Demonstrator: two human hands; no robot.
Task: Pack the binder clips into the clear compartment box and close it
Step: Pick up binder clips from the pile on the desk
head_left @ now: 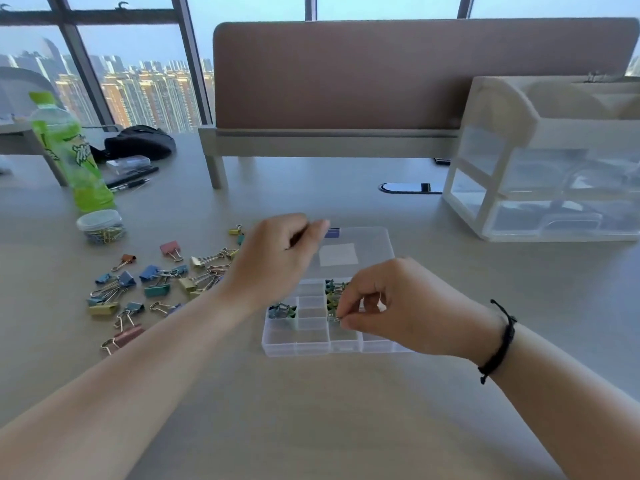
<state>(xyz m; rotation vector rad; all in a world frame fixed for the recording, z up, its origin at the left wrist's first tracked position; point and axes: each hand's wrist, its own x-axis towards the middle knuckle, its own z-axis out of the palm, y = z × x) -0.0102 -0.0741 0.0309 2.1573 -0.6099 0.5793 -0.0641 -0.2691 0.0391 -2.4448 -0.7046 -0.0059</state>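
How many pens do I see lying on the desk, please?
2. Both black pens lie at the far left, beside the green bottle: one pen in front of the small clear case, the other pen just nearer. More may be hidden.

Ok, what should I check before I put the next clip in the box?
1. Lid of the clear box open: ok, it lies flat behind the compartments.
2. Empty compartments left: ok, several in the front row hold nothing.
3. Right hand has let go of its clip: not ok, it is pinching a small clip over a compartment.
4. Left hand free: cannot tell, its fingers are curled over the lid.
5. Clips to pack: ok, a pile of loose binder clips lies left of the box.
6. Blue-green clips sitting inside their compartment: ok.
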